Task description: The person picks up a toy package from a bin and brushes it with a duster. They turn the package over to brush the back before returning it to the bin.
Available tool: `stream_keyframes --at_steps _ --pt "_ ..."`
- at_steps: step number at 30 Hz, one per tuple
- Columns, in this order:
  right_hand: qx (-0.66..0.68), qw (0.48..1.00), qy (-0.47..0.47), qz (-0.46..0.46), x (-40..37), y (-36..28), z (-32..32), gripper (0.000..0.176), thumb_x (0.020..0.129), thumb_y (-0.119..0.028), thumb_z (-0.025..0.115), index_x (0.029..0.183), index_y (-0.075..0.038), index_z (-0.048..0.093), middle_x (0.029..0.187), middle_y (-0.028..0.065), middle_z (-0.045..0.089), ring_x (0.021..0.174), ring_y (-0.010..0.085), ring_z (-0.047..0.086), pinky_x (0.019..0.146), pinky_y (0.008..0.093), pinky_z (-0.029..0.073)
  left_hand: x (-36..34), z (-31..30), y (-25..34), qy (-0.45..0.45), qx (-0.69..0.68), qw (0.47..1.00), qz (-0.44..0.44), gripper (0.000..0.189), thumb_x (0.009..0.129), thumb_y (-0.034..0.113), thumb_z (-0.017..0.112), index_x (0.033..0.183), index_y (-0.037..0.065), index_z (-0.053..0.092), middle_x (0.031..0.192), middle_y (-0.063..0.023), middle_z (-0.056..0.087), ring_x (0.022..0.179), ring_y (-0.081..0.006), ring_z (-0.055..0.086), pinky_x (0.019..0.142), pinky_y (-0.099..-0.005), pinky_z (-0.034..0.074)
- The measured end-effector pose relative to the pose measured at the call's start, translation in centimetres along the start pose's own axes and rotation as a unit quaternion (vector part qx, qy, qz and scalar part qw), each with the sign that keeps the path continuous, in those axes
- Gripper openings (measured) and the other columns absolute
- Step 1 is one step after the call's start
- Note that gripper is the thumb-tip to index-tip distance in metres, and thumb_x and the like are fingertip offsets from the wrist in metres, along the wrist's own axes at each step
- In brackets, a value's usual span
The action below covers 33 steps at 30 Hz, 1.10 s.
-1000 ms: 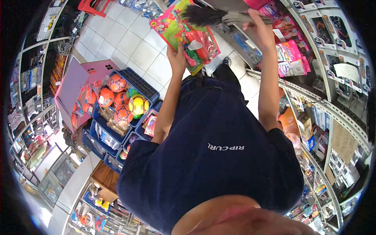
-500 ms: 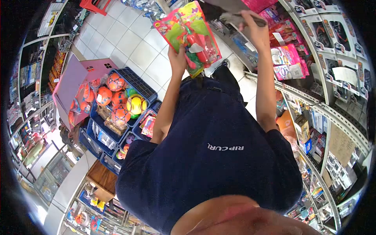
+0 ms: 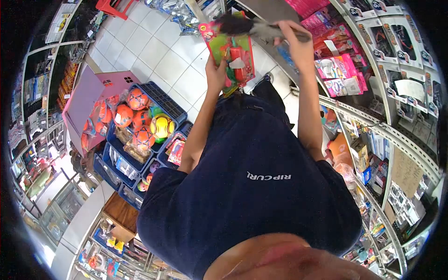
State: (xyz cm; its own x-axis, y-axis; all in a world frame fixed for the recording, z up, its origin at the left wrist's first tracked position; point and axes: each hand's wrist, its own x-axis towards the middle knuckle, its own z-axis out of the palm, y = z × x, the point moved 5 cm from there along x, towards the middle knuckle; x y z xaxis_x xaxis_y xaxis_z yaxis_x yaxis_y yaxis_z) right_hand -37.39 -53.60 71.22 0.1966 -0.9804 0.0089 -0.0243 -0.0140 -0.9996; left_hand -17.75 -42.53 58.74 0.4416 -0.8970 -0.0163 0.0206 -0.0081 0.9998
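Observation:
My left hand [image 3: 216, 73] grips the lower left side of a toy pack [image 3: 239, 70], a pink, green and yellow card with red toys under clear plastic and a white patch on its front. The pack is upright in front of my waist. In my right hand [image 3: 297, 45], the fingers are wrapped round a feather duster [image 3: 261, 30] with grey and black plumes. Its dark tip reaches left and overlaps the top of the pack, hiding part of the printed card.
Blue crates [image 3: 163, 100] with wrapped balls [image 3: 140, 116] stand on the left beside a pink toy house [image 3: 88, 100]. On the right, a shelf holds pink packs [image 3: 338, 67] and boxed goods [image 3: 401, 42]. A red stool [image 3: 112, 8] stands on the white tiled floor [image 3: 158, 60].
The duster has swept left and down, its dark tip now across the top of the pack. My left hand has shifted slightly right, and the pack has turned more upright.

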Motion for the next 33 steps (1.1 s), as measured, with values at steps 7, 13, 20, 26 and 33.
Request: stream_keyframes --at_steps 7,13,20,26,33 --pt "0.001 1.0 -0.01 -0.018 0.0 0.4 0.3 0.022 0.084 -0.021 0.055 0.081 0.001 0.062 0.066 0.0035 0.058 0.052 0.0089 0.05 0.053 0.0215 0.039 -0.1 -0.1 -0.1 -0.005 -0.026 0.999 -0.028 0.03 0.081 0.002 0.051 0.111 -0.002 0.05 0.095 -0.0123 0.059 0.091 -0.0203 0.055 0.08 -0.0304 0.042" --pt "-0.056 0.998 -0.035 -0.021 -0.1 1.2 -0.2 0.018 0.084 -0.016 0.056 0.081 0.0 0.062 0.065 0.0019 0.057 0.056 0.0062 0.05 0.057 0.021 0.04 0.0 -0.1 0.2 -0.029 0.067 0.994 0.077 0.025 0.082 0.002 0.051 0.107 -0.004 0.051 0.097 -0.0128 0.059 0.09 -0.0201 0.055 0.079 -0.0311 0.042" --pt "0.025 0.999 -0.034 0.012 -1.4 -0.8 -1.2 0.027 0.086 -0.022 0.054 0.086 0.004 0.063 0.065 0.0056 0.059 0.056 0.0088 0.053 0.059 0.0234 0.042 -0.3 -0.1 0.6 -0.038 0.01 0.999 -0.016 0.028 0.081 0.001 0.052 0.108 -0.006 0.049 0.097 -0.013 0.059 0.091 -0.0176 0.055 0.079 -0.0296 0.043" --pt "0.055 0.982 -0.167 0.073 -2.3 -0.8 0.3 0.021 0.084 -0.018 0.056 0.086 0.001 0.063 0.068 0.0052 0.06 0.059 0.0076 0.051 0.059 0.0224 0.041 -1.6 0.1 -0.5 -0.052 0.466 0.787 0.4 0.026 0.087 0.009 0.05 0.11 -0.003 0.051 0.099 -0.0097 0.06 0.09 -0.0149 0.055 0.08 -0.0284 0.042" --pt "-0.033 0.992 -0.118 0.033 -2.2 -3.6 0.2 0.017 0.082 -0.013 0.059 0.089 0.001 0.062 0.078 0.006 0.064 0.066 0.0118 0.057 0.064 0.0245 0.045 1.8 -0.3 -2.3 -0.086 -0.112 0.985 -0.095 0.023 0.087 0.007 0.047 0.106 -0.004 0.053 0.096 -0.0085 0.06 0.086 -0.0134 0.055 0.076 -0.026 0.044"
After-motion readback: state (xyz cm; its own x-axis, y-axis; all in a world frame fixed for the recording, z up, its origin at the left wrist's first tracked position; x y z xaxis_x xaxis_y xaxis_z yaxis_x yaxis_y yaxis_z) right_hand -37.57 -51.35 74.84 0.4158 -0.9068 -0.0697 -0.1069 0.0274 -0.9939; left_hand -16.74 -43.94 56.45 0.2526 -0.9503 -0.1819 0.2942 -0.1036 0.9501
